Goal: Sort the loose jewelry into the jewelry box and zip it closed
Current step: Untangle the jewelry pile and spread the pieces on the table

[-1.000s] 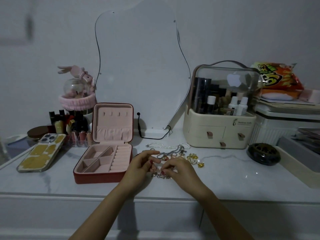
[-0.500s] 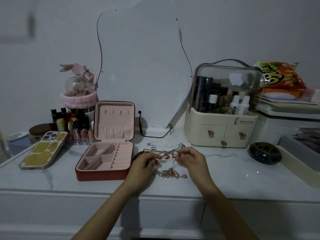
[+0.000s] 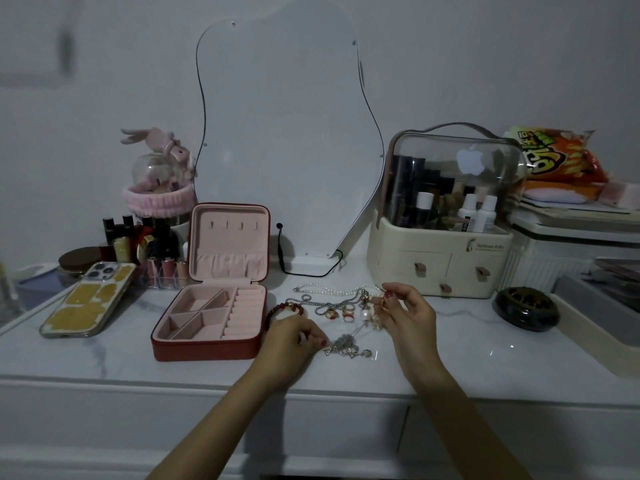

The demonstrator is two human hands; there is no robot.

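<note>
On the desk [image 3: 138, 368] beside the empty jewelry box [image 3: 211, 313], the hands have drawn apart: left hand [image 3: 291, 337] and right hand [image 3: 407, 311] each pinch a thin chain [image 3: 356, 332], untangling it.

Loose jewelry [image 3: 341, 308] right of jewelry box [image 3: 211, 315], on tabletop [image 3: 450, 362]

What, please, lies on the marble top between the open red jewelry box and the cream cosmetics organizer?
In the head view, between the open red jewelry box and the cream cosmetics organizer lies the loose jewelry: a white pearl strand, a red bead bracelet, several rings.
</note>
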